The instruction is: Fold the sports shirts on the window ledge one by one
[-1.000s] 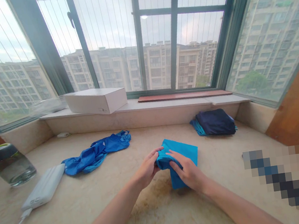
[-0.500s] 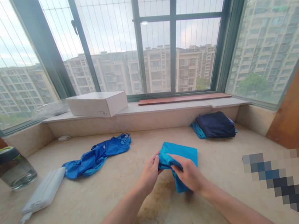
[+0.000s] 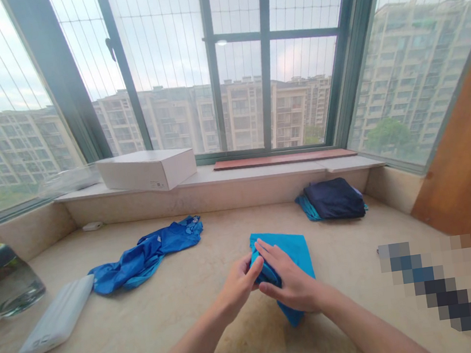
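A turquoise folded cloth [image 3: 290, 244] is in front of me, its near corner hanging down toward the stone counter. My left hand [image 3: 241, 283] is closed on its left edge, thumb on top and fingers partly hidden behind the fabric. My right hand [image 3: 288, 279] lies over the rolled part, fingers stretched out flat on it and thumb spread apart below. The two hands meet at the fold. To the left lies a crumpled blue cloth [image 3: 150, 251], spread out lengthwise. A folded stack of dark navy cloth [image 3: 334, 199], with turquoise showing underneath, sits at the back right.
At left stand a clear bottle with a dark lid [image 3: 6, 282] and a white power bank [image 3: 57, 318] with a cable. The sill holds a white box [image 3: 143, 171] and a reddish board [image 3: 283, 159]. A pixelated patch [image 3: 445, 288] hides something at right.
My right hand has gone from pinching the cloth to lying flat over its fold. The cloth's near corner hangs lower in the picture. The camera has shifted slightly.
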The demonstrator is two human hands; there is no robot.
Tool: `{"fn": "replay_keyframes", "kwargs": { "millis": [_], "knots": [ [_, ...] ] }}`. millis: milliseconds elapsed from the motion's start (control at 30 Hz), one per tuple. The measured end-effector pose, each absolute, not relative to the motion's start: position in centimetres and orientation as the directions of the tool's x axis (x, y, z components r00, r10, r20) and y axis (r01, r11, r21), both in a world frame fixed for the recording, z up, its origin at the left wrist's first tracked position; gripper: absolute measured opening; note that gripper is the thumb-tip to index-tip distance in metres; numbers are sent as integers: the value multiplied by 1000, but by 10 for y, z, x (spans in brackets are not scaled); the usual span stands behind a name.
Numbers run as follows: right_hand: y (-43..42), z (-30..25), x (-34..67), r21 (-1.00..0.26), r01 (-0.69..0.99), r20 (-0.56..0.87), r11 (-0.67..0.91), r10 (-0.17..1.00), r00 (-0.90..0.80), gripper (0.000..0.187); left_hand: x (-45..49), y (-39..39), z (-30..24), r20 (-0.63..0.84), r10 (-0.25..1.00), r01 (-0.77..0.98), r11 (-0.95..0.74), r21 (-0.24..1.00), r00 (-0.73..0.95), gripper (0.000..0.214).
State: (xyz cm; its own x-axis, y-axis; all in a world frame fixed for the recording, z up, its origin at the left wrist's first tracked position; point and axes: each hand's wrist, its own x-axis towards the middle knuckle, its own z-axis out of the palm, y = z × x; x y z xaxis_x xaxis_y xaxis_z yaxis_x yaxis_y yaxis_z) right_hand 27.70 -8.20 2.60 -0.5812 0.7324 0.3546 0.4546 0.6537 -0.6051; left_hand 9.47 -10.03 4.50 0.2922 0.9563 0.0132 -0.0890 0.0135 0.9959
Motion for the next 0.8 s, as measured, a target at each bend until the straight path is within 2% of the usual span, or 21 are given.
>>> {"fn": "replay_keyframes", "kwargs": {
  "millis": [100,167,267,367,433,633,800],
  "knots": [
    [-88,24,277,-590,449,315,672,703,-638,89,92,-99,45,20,958,-96,8,995,287,54],
    [-87,23,277,-633,411,337,656,711,-617,80,91,-96,41,14,968,-141,23,990,251,54],
    [-80,19,275,-711,388,388,586,788,-479,62,89,-90,34,-13,979,-200,54,978,201,53],
    [-73,13,274,-770,401,393,497,863,-317,55,87,-86,30,-9,984,-182,42,982,178,48],
    [-69,10,274,-781,412,383,469,881,-277,49,85,-85,30,14,984,-157,14,988,176,45],
    [-60,5,276,-732,478,393,485,874,-285,31,81,-83,31,38,977,-87,-20,996,209,41],
    [-68,6,277,-597,594,481,539,834,-272,37,80,-80,27,25,990,-141,-5,990,140,43]
  ]
}}
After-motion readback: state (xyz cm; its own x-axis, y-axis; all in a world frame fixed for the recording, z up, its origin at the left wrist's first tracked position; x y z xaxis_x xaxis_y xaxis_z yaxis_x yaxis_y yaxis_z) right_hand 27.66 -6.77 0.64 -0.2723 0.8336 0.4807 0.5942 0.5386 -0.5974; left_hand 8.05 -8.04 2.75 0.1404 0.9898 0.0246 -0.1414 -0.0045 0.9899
